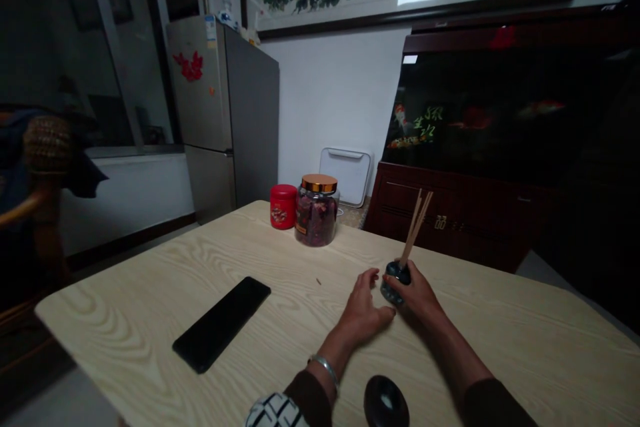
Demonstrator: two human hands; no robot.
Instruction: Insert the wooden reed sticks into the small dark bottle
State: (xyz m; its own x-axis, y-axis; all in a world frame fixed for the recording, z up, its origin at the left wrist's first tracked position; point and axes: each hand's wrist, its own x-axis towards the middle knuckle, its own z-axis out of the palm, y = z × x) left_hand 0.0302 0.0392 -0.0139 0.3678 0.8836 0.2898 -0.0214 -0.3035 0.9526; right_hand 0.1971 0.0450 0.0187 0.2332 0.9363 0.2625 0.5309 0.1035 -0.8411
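Note:
A small dark diffuser bottle [393, 278] with thin wooden reed sticks [415, 224] stands on the light wooden table [150, 293]. My right hand [419, 295] is wrapped round the bottle from the right. My left hand [363, 307] lies beside the bottle on its left, fingers loosely spread, thumb touching or almost touching the bottle. A silver bracelet [325, 368] is on my left wrist. A round dark lid-like object [385, 402] lies on the table near me, between my forearms.
A black phone [222, 322] lies flat at the left. At the table's far edge stand a red tin [283, 206] and a glass jar [317, 211] with a copper lid. Behind are a grey fridge [225, 113], a dark fish tank [500, 107] and a chair [35, 200].

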